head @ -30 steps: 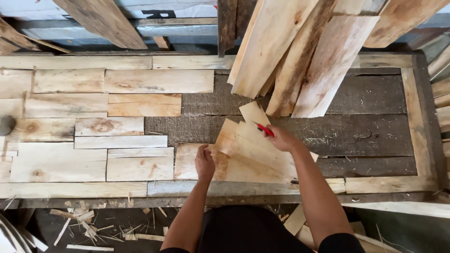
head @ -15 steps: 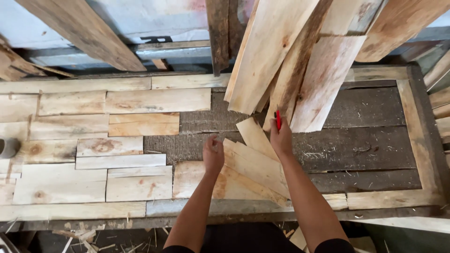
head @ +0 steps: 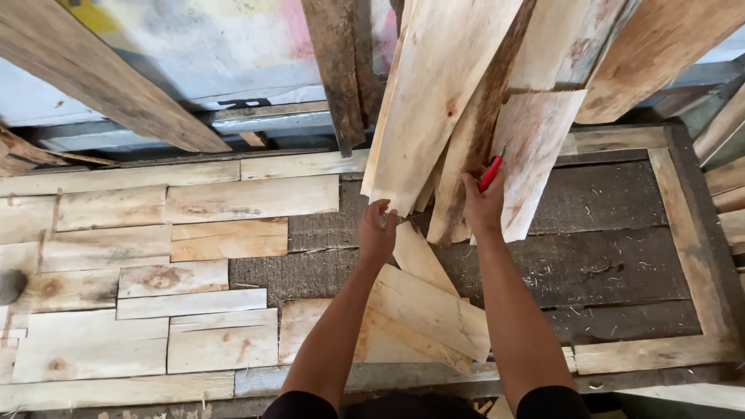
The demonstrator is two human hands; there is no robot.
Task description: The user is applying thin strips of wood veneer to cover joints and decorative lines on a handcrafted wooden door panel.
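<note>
Fingers (head: pixel 386 215) of the left hand (head: pixel 378 233) curl around the lower edge of a leaning pale plank (head: pixel 434 101) above the dark workbench (head: pixel 605 256); the right hand (head: pixel 483 206) (clutching a red pencil (head: pixel 490 172)) presses a neighbouring board (head: pixel 535 155).

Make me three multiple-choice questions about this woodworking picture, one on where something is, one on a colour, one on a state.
1. Where does the fitted patchwork of wood pieces lie?
A. left part of the frame
B. right part
C. on the floor

2. What colour is the pencil in the right hand?
A. blue
B. red
C. green

3. How do the long planks above the hands stand?
A. flat in the frame
B. leaning upright
C. bundled with rope

Answers: 1 A, the pieces fill the frame's left side, its right shows dark board; 2 B, a red shaft sticks out above the fingers; 3 B, they slant upward from the frame.
</note>
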